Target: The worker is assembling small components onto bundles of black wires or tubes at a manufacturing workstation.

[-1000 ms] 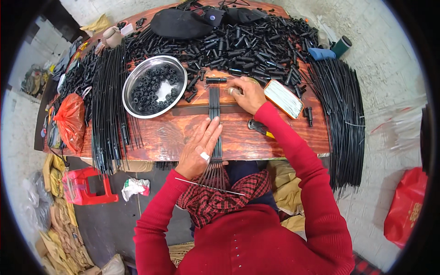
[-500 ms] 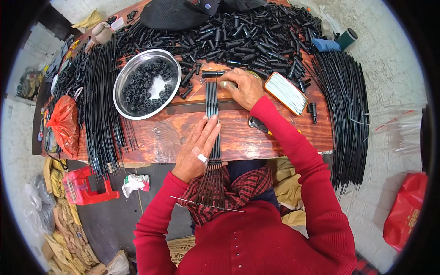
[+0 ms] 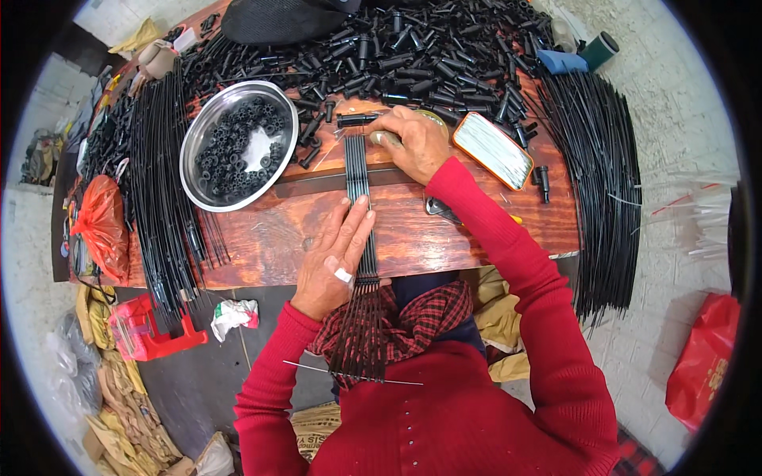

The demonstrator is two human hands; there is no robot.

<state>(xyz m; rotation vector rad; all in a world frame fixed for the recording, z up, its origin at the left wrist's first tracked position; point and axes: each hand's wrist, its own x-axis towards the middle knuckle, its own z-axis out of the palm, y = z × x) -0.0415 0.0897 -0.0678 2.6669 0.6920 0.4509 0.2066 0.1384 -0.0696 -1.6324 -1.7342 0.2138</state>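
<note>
A flat row of thin black rods [image 3: 357, 163] lies side by side across a dark bar [image 3: 313, 186] on the wooden table. Its near part hangs over the table edge and fans out above my lap, where a thin metal wire [image 3: 305, 366] crosses the ends. My left hand [image 3: 325, 258] rests on the row with fingers stretched out. At the row's far end is my right hand [image 3: 414, 143], its fingers bent in a pinch; what they hold is too small to make out. A black tube-shaped part [image 3: 357, 120] lies just beyond the row.
Left of the row stands a metal bowl [image 3: 185, 170] of small black rings. An orange-rimmed tray [image 3: 485, 169] of thin white pieces lies at right. Black parts [image 3: 429, 75] pile up at the back. Long rod bundles [image 3: 163, 190] flank the left; another bundle [image 3: 603, 198] overhangs the right edge.
The table scene has shifted slightly left in view. My left hand has slid a little toward me along the rods, and the wire at the near ends sits lower. My right hand stays at the far end.
</note>
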